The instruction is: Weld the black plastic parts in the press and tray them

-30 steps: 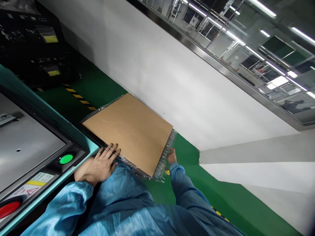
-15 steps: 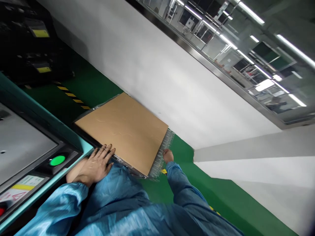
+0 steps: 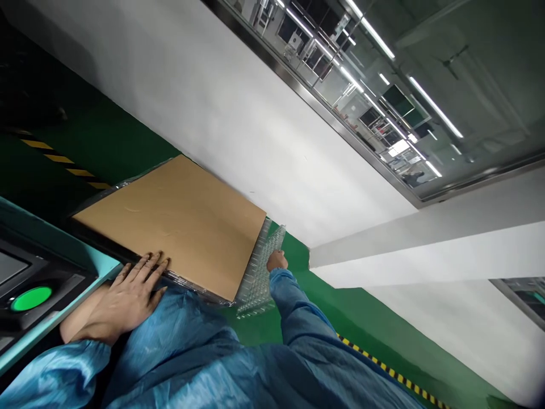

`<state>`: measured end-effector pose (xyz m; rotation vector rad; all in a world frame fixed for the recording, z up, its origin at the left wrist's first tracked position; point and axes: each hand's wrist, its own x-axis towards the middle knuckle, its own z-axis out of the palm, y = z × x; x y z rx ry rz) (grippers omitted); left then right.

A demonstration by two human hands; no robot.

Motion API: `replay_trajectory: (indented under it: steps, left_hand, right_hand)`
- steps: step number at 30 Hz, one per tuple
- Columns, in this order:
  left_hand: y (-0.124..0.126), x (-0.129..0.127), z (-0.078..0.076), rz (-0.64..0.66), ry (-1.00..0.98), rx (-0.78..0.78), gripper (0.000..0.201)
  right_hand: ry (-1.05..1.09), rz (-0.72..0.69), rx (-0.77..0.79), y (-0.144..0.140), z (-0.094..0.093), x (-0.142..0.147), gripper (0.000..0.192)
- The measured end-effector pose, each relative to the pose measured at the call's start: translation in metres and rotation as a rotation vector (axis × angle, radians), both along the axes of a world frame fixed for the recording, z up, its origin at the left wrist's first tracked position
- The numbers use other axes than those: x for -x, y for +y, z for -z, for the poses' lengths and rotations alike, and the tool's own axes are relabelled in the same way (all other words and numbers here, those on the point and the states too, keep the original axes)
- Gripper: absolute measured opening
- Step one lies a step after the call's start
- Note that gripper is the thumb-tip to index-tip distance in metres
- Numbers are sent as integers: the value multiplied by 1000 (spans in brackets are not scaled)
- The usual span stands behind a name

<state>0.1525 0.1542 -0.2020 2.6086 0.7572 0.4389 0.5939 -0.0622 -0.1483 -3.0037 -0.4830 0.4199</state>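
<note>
Clear plastic trays (image 3: 255, 275), stacked under a flat brown cardboard sheet (image 3: 174, 218), are carried against the blue gown. Left hand (image 3: 121, 298) lies spread on the sheet's near edge, steadying it; right hand (image 3: 276, 261) grips the stack's side, supporting the load.

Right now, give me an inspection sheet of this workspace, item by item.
Surface: teal machine edge; the stack's near corner lies beside it.
Job's things: brown cardboard sheet on top of a stack of clear plastic trays, film-wrapped.
Clutter: nothing seen.
Grippers: left hand flat, fingers on the stack's near edge; right hand at the stack's right side, grip hidden.
Cables: nothing seen.
Surroundings: green button, green floor with yellow-black tape, white wall, window strip above.
</note>
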Motion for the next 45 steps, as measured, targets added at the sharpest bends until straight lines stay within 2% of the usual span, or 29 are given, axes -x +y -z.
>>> replay_trajectory:
  steps: [2,5,8,10,13,15,18,20,23,25,28,33,36,40,43,45]
  left_hand:
    - [0,1,-1,10,-12,-16,74]
    - [0,2,-4,35,-42,-37,72]
    - [1,-1,-9,41,-74,-51,68]
    - [3,-7,-16,33,-84,-49,66]
    - [7,-20,-37,19,-125,-5,67]
    - [11,-30,-58,-8,-182,56,68]
    - [16,-46,-93,-115,-260,211,71]
    - [19,-56,-115,-206,-307,359,72]
    - [23,-69,-142,-305,-416,631,76]
    - [23,-75,-154,-346,-470,813,79]
    - [22,-82,-163,-393,-540,1046,82]
    - [19,-90,-165,-426,-790,1376,69]
    - [19,-94,-173,-377,-896,1483,52]
    - [22,-100,-196,-384,-988,1559,37]
    - [26,-103,-214,-400,-1074,1571,34]
    - [25,-106,-225,-364,-1078,1593,38]
  right_hand:
    - [-70,58,77,-5,-28,-17,40]
    - [-186,76,122,-8,-81,-47,35]
    - [-300,20,85,3,-135,-70,37]
    - [-404,-70,5,19,-166,-74,37]
    - [-644,-320,-263,48,-209,-59,30]
    - [-745,-504,-479,66,-236,-38,25]
    - [-794,-743,-835,79,-276,-2,17]
    - [-793,-812,-1075,79,-300,19,12]
    - [-763,-815,-1417,73,-328,36,9]
    - [-684,-777,-1609,68,-337,40,17]
    - [-472,-676,-1808,65,-341,44,30]
    - [-120,-528,-1913,60,-333,64,41]
    - [21,-519,-1929,57,-329,79,42]
    - [164,-561,-1981,53,-329,91,46]
    - [157,-567,-2020,49,-333,97,50]
    - [135,-562,-2063,46,-337,103,50]
